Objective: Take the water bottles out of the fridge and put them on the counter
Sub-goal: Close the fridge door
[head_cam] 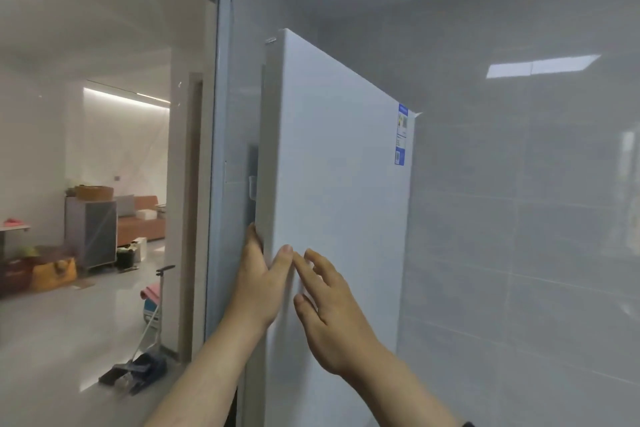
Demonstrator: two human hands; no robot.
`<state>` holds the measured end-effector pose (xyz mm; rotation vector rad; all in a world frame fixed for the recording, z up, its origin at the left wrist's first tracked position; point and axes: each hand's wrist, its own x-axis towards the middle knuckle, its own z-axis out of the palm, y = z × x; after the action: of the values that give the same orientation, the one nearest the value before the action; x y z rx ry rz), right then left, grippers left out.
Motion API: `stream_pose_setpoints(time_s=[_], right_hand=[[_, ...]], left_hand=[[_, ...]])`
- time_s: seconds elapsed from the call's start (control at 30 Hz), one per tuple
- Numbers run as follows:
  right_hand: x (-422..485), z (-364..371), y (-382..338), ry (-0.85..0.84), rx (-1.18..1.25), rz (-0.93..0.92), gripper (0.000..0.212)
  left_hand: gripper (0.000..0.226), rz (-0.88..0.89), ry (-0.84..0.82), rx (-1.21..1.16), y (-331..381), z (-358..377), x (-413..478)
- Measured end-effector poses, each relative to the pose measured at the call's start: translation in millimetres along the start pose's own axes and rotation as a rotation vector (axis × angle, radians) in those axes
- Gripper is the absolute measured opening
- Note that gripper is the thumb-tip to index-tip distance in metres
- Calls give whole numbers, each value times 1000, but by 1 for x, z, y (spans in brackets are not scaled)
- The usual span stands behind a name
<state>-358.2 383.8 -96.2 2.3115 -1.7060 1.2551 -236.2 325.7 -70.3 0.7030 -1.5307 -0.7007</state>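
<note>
A tall white fridge stands in front of me with its door facing right and a blue label near the door's upper right corner. My left hand grips the door's left edge, fingers wrapped behind it and thumb on the front. Just to its right, my right hand hovers at the door's front face with fingers spread, holding nothing. The inside of the fridge is hidden. No water bottles or counter are in view.
A grey tiled wall fills the right side behind the fridge. A glass partition with a grey frame stands at the left. Behind it lie a dustpan and broom, a cabinet and a sofa.
</note>
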Motion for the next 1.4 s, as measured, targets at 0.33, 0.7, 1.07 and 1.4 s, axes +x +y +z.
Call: stream_pose_setpoints(time_s=[0.33, 0.7, 1.07, 1.4], right_hand=[[127, 79, 3, 72, -279, 37, 59], [235, 131, 59, 69, -366, 156, 57], [332, 188, 142, 156, -642, 141, 67], [384, 192, 203, 102, -831, 172, 65]], left_hand=[[34, -53, -49, -67, -92, -75, 108], [11, -122, 151, 140, -194, -93, 237], [15, -209, 60, -51, -283, -53, 358], [22, -270, -42, -225, -337, -2, 441]])
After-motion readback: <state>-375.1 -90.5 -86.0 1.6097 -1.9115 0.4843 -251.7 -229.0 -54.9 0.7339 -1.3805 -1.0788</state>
